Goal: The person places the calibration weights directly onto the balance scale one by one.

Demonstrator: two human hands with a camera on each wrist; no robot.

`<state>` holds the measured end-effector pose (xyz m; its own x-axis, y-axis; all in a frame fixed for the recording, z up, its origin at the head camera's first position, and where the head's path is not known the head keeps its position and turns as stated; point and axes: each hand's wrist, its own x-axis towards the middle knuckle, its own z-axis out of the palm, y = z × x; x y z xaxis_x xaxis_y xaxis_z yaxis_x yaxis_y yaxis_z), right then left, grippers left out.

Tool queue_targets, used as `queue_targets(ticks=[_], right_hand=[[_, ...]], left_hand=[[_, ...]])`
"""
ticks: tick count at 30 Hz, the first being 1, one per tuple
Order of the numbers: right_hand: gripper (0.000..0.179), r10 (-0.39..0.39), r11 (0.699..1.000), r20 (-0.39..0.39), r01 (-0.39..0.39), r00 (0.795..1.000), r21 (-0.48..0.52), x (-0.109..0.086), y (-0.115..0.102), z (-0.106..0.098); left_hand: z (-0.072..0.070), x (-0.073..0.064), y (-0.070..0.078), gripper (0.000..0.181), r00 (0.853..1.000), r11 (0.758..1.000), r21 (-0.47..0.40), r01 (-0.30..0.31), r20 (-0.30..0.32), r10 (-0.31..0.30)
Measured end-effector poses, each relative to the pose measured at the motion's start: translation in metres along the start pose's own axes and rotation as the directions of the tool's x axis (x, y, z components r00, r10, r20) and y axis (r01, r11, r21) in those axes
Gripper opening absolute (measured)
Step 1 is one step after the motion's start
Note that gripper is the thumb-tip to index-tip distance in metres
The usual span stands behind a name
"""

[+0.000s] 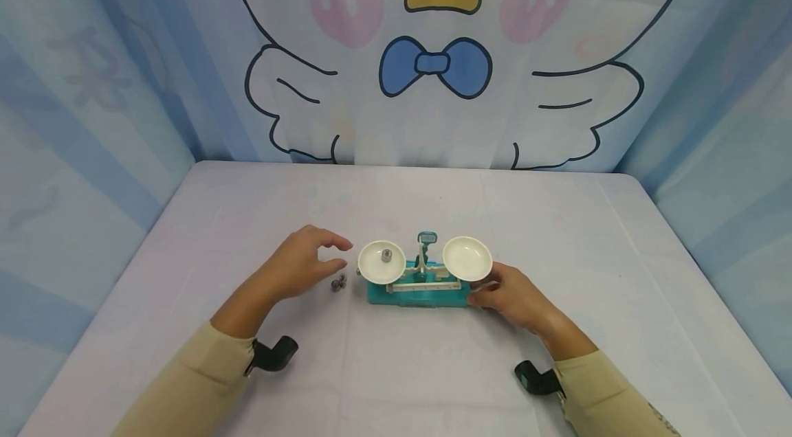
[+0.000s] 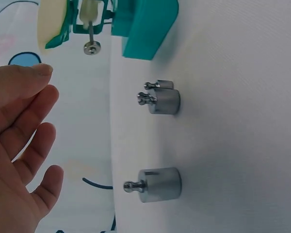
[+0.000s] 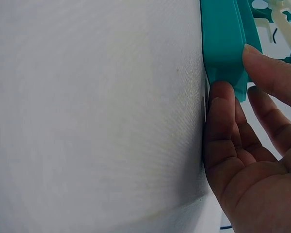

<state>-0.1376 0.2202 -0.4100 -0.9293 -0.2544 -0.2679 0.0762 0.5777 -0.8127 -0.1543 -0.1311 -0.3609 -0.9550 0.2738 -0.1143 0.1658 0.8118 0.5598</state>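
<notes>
A teal toy balance scale stands upright at the middle of the desk, with a cream left pan and a cream right pan at either end of its beam. One silver knobbed weight stands on the left pan, a little right of the pan's middle. The right hand grips the right end of the teal base, its thumb on the near side and its other fingers around the end, below the right pan. The left hand is just left of the left pan, holding nothing; its thumb and forefinger are parted with a gap between them, and its fingers are loosely bent. Near the scale's left end, three more metal weights stand on the desk: a large weight farthest left, then a medium weight and a small weight close together. Both arms wear beige sleeves, each with a black camera at the wrist. Beyond the desk's far edge hangs a pale backdrop printed with a blue bow tie.
</notes>
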Motion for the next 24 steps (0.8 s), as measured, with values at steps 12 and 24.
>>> queue_targets(ticks=[12,24], right_hand=[[0.055,0.003,1.000,0.001,-0.003,1.000,0.003,0.000,0.001,0.000],[0.055,-0.004,1.000,0.002,0.004,1.000,0.003,0.000,0.000,0.000]], left_hand=[[0.020,-0.001,-0.020,0.024,0.994,0.996,0.011,0.093,0.049,-0.094],[0.032,-0.003,-0.026,0.018,0.998,0.992,0.107,0.061,0.020,-0.063]])
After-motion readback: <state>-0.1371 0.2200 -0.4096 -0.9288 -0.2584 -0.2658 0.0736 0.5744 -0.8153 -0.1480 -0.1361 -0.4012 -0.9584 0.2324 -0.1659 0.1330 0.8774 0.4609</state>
